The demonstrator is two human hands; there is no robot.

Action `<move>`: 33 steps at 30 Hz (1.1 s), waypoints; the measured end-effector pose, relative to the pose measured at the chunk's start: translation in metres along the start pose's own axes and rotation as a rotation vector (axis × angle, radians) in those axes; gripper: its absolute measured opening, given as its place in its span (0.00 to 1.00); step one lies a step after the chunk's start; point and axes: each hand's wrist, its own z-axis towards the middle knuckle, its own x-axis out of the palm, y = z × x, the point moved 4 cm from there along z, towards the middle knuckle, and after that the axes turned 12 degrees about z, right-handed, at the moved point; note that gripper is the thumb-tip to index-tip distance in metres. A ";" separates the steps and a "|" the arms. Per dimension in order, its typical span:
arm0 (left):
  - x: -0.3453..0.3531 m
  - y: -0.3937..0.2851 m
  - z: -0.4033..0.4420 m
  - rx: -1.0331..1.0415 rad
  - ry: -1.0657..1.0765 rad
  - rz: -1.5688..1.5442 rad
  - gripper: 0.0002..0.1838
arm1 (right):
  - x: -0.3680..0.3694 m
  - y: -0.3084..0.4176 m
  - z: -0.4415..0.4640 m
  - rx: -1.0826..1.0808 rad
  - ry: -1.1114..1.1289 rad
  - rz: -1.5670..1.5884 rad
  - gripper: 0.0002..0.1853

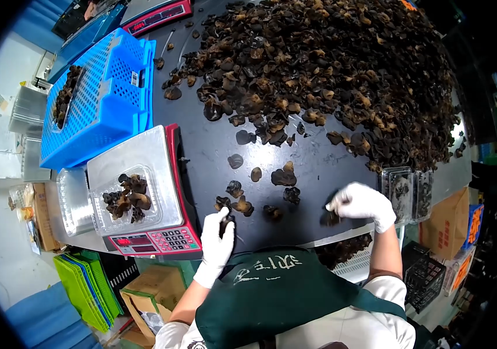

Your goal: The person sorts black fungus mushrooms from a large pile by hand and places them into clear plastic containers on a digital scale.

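Observation:
A large pile of dark brown, wrinkled fungus pieces (324, 64) covers the back of the dark table (207, 145). My left hand (218, 239), in a white glove, pinches a dark fungus piece (228, 222) near the table's front edge, right of the red scale (175, 174). My right hand (363, 205), also gloved, has its fingertips closed on another dark piece (330, 218), slightly blurred. Loose fungus pieces (242, 206) lie between the hands. On the scale's metal plate, a clear plastic tray (154, 216) holds several fungus pieces.
A blue crate (106, 110) behind the scale bears a filled tray. A second red scale (161, 18) stands at the back left. Empty clear trays (72, 200) are left of the near scale; stacked clear trays (396, 200) stand beyond my right hand.

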 end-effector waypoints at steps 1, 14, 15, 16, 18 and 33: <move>-0.001 0.001 0.006 0.043 -0.071 0.037 0.20 | 0.002 0.005 -0.010 0.069 0.012 -0.015 0.14; 0.039 -0.003 0.047 0.442 0.178 0.504 0.37 | 0.079 0.054 0.069 -0.668 -0.426 -0.429 0.53; 0.037 -0.006 0.047 0.466 0.131 0.462 0.30 | 0.089 0.057 0.072 -0.753 -0.376 -0.410 0.50; 0.038 -0.005 0.047 0.485 0.085 0.422 0.25 | 0.099 0.058 0.072 -0.837 -0.323 -0.391 0.46; 0.038 0.000 0.047 0.436 0.060 0.406 0.21 | 0.118 0.057 0.076 -0.907 -0.314 -0.471 0.26; 0.052 -0.006 0.129 0.223 0.104 0.532 0.23 | 0.085 0.073 0.127 -0.602 -0.619 -0.254 0.13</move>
